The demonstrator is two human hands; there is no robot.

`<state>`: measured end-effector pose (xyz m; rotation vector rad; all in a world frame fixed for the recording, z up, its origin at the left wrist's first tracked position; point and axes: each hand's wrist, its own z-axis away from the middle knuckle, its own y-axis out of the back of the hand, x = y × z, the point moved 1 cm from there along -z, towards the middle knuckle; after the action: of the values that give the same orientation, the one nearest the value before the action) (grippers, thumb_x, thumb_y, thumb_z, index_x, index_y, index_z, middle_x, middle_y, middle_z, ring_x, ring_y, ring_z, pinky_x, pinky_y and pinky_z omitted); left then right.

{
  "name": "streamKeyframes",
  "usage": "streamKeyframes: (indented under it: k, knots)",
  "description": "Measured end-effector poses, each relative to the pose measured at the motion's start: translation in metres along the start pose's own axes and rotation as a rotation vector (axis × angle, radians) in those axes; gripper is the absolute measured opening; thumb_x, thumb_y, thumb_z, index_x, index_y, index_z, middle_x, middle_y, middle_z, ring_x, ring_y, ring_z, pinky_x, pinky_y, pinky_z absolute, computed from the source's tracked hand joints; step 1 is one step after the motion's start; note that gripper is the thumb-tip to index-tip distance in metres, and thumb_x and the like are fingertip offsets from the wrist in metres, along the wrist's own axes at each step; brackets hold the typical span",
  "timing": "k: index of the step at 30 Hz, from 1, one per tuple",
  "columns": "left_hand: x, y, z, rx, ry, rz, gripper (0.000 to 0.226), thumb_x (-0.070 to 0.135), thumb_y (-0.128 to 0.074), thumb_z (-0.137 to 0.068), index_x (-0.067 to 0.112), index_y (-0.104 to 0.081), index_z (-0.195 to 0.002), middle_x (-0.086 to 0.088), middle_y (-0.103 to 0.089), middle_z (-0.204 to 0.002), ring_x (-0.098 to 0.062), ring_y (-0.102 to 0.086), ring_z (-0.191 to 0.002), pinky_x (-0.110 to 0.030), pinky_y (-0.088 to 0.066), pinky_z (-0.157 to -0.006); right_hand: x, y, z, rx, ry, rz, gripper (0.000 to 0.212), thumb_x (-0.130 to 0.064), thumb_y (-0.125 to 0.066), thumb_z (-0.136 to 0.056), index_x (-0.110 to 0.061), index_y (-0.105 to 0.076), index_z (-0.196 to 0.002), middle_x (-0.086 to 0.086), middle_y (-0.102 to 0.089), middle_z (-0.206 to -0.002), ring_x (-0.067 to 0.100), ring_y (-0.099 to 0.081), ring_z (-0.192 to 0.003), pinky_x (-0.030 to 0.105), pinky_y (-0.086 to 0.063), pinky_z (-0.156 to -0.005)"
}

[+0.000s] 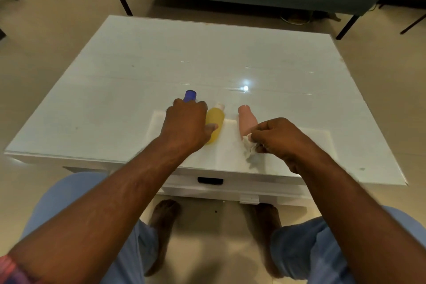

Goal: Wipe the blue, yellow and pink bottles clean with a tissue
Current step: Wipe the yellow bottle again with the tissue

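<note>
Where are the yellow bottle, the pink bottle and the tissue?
yellow bottle [215, 122]: head view, middle of its body.
pink bottle [246, 120]: head view, upper body.
tissue [250, 145]: head view, crumpled part at the right hand's fingers.

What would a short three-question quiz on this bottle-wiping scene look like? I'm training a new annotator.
1. True or false: the right hand holds the tissue.
2. Which bottle does the left hand cover: A blue bottle, B yellow bottle, C pink bottle?
3. Fill in: the bottles lie on a white ____.

Key: 1 true; 2 A; 3 table.
</note>
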<state>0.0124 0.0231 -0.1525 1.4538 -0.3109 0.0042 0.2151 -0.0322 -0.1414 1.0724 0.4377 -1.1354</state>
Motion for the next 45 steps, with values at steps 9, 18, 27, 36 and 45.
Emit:
streamKeyframes:
  k: [9, 18, 27, 36, 45]
  knots:
    - [0.011, -0.012, 0.002, -0.004, -0.058, -0.194, 0.051, 0.058, -0.057, -0.093, 0.018, -0.053, -0.122, -0.005, -0.063, -0.115, -0.028, -0.036, -0.131, -0.044, -0.028, -0.094, 0.002, 0.008, 0.003, 0.087, 0.081, 0.189, 0.016, -0.019, -0.067, -0.092, -0.023, -0.08, -0.1, 0.001, -0.075, -0.109, 0.023, -0.073, -0.093, 0.046, -0.062, -0.093]
    - [0.01, 0.013, 0.001, 0.148, 0.069, 0.347, 0.03, 0.052, -0.064, -0.091, 0.036, -0.063, -0.117, 0.009, -0.056, -0.106, -0.016, -0.038, -0.122, -0.036, -0.029, -0.088, -0.01, 0.01, 0.012, -0.02, 0.299, -0.284, 0.022, -0.004, -0.067, -0.094, -0.019, -0.082, -0.096, 0.007, -0.079, -0.103, 0.027, -0.074, -0.088, 0.037, -0.062, -0.08]
    - [0.017, 0.02, 0.013, -0.208, -0.084, 0.966, 0.023, 0.025, -0.063, -0.098, 0.03, -0.067, -0.12, 0.015, -0.071, -0.112, -0.001, -0.063, -0.11, -0.013, -0.045, -0.081, -0.016, 0.006, 0.017, -0.068, 0.406, -0.255, 0.028, -0.005, -0.066, -0.095, -0.025, -0.086, -0.099, -0.001, -0.081, -0.104, 0.025, -0.073, -0.095, 0.037, -0.06, -0.075]
    - [0.021, 0.021, 0.019, -0.195, -0.274, 0.951, 0.037, 0.047, -0.061, -0.095, 0.029, -0.069, -0.127, 0.016, -0.072, -0.119, -0.007, -0.065, -0.116, -0.041, -0.054, -0.102, -0.014, -0.003, 0.026, -0.075, 0.607, 0.207, 0.027, -0.015, -0.069, -0.091, -0.037, -0.084, -0.091, 0.005, -0.076, -0.098, 0.016, -0.068, -0.084, 0.027, -0.056, -0.075]
    - [0.018, 0.019, 0.018, 0.112, -0.38, 0.57, 0.036, 0.05, -0.062, -0.095, 0.03, -0.067, -0.125, 0.014, -0.071, -0.116, -0.008, -0.062, -0.109, -0.031, -0.05, -0.094, -0.017, 0.024, 0.027, 0.294, 0.763, -0.121, 0.022, -0.015, -0.081, -0.092, -0.013, -0.078, -0.114, -0.003, -0.08, -0.105, 0.013, -0.077, -0.098, 0.03, -0.063, -0.091]
